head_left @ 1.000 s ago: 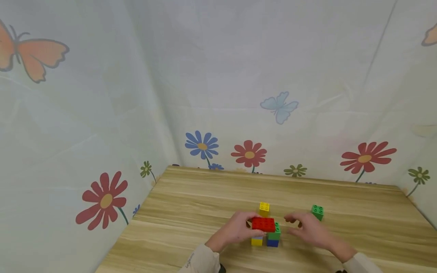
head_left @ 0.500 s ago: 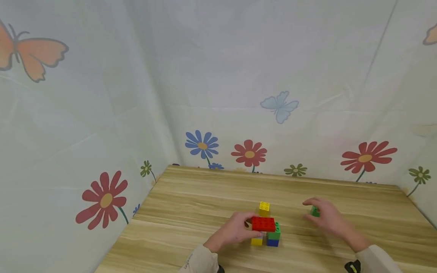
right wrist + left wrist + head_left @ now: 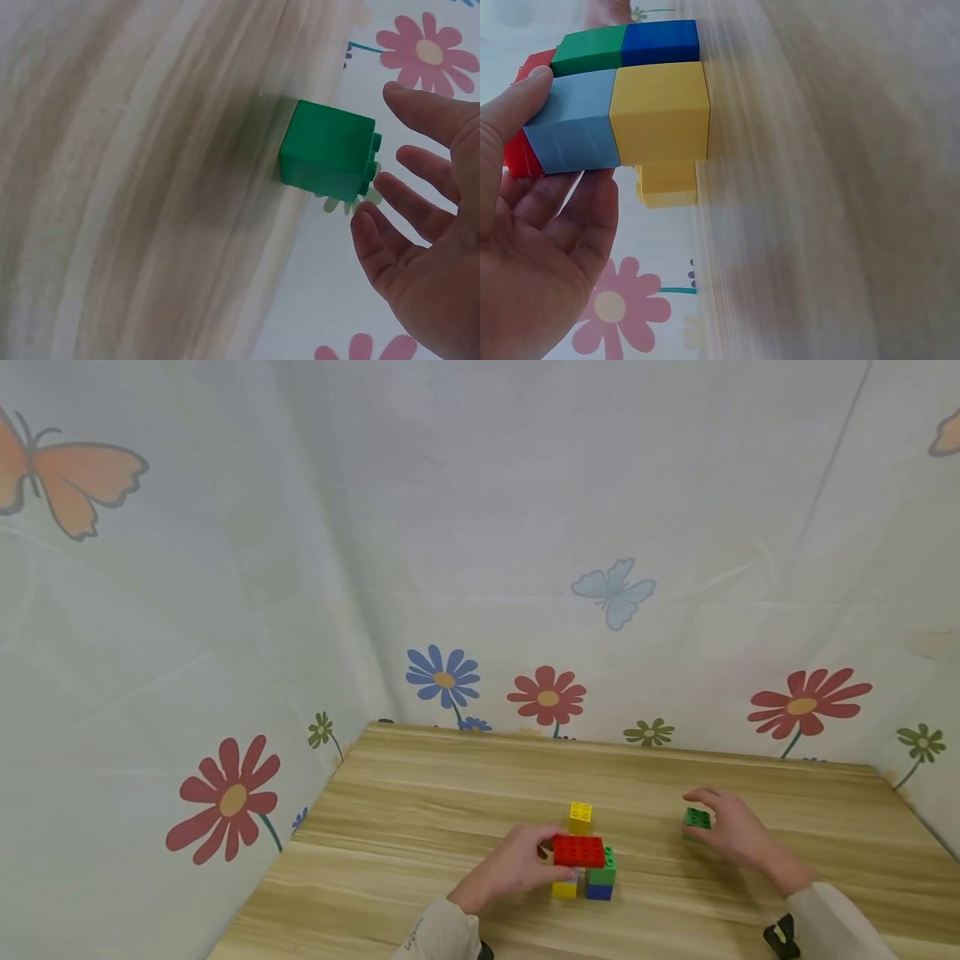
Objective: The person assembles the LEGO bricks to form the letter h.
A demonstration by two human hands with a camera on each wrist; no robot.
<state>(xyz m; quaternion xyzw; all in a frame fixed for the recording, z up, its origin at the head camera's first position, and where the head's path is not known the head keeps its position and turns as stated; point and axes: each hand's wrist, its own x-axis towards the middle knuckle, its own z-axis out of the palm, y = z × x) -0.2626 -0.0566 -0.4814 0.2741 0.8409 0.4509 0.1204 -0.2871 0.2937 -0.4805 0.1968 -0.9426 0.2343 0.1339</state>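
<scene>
A red toy brick lies flat across two short stacks. Under its left part, a light blue brick sits on a yellow brick; to the right, a green brick is on top of a dark blue brick. My left hand pinches the red brick at its left end, thumb on the near side and fingers on the far side. A loose green brick stands on the table, studs up. Around it, my right hand spreads thumb and fingers, apart from the brick in the right wrist view.
Just behind the stacks stands another yellow brick. The wooden table ends at a pale cloth backdrop printed with flowers and butterflies.
My right hand has moved right and away from the stacks, to the loose green brick. My left hand has kept its hold on the red brick.
</scene>
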